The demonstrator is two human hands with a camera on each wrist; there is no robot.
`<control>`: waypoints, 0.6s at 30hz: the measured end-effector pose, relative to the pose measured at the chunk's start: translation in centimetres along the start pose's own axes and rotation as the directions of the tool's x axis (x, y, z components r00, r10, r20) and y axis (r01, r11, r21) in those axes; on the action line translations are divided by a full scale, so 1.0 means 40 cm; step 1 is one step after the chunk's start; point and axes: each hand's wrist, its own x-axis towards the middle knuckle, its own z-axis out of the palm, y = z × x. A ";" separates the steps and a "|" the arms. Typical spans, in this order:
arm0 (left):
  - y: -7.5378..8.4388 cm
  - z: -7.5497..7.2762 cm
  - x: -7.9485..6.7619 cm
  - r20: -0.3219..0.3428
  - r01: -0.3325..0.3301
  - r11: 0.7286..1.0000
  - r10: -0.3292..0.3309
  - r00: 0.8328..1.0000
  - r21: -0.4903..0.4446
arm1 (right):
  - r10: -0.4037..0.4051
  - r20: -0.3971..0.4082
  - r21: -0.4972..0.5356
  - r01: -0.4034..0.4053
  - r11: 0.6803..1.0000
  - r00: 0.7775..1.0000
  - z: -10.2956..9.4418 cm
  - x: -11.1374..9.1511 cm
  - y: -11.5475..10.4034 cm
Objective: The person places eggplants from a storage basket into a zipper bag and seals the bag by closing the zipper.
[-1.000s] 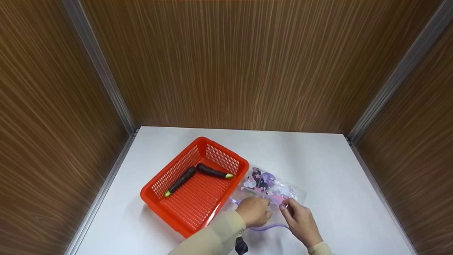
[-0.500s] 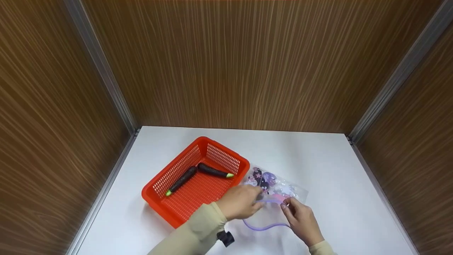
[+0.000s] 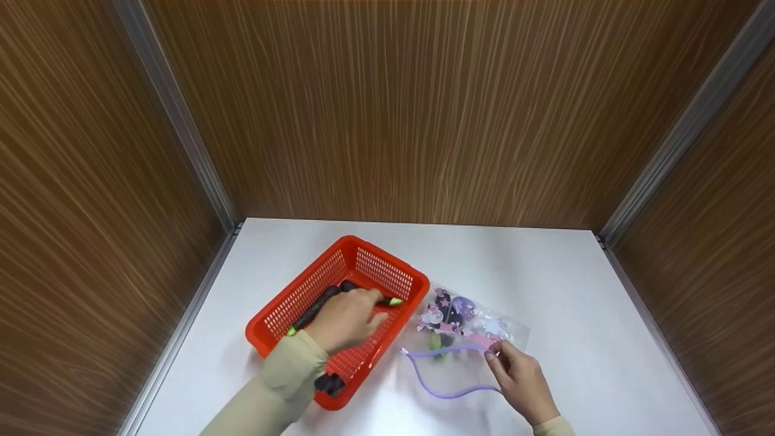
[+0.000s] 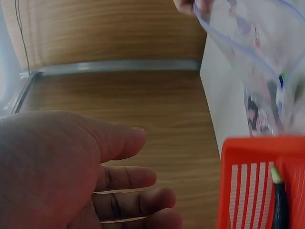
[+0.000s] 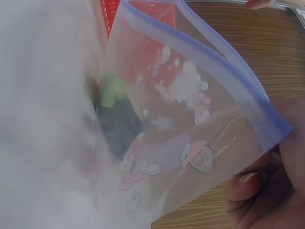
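Note:
My left hand (image 3: 346, 320) is over the red basket (image 3: 418, 280), its fingers loosely bent with nothing in them. Under and beside it lie two long, dark vegetables with pale green ends; the left one (image 3: 316, 307) is partly covered by the hand, and the other's green end (image 3: 395, 301) pokes out past the fingers. With thumb and fingers, my right hand (image 3: 525, 378) pinches the corner of a clear zip bag (image 5: 164, 124) printed with cartoon figures. The bag's purple-edged mouth gapes toward the basket. Inside it is another dark vegetable with a green end (image 5: 113, 90).
The basket stands on a white table (image 3: 557, 284), just left of the bag. Wood-grain panels (image 3: 412, 121) rise at the back and on both sides. A dark wrist device (image 3: 330, 384) hangs below my left sleeve, overlapping the basket's near end.
My left hand has left the bag and moved left over the basket. With it gone, the bag's mouth and the vegetable inside show. My right hand has kept its hold at the bag's corner.

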 end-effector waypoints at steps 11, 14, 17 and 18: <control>-0.127 -0.029 -0.030 -0.060 0.151 0.987 -0.154 0.986 -0.046 | -0.003 -0.007 0.000 0.003 1.000 1.000 0.013 -0.001 0.008; -0.150 -0.028 -0.032 -0.108 0.158 0.987 -0.160 0.981 -0.026 | -0.029 -0.014 0.005 0.029 1.000 0.999 0.015 -0.002 0.013; -0.165 -0.023 -0.031 -0.133 0.178 0.984 -0.180 0.975 -0.030 | -0.043 -0.010 0.008 0.043 0.999 0.999 0.018 -0.004 0.019; -0.170 -0.019 -0.030 -0.133 0.188 0.982 -0.191 0.973 -0.035 | -0.042 -0.008 0.008 0.042 0.999 0.999 0.019 -0.005 0.021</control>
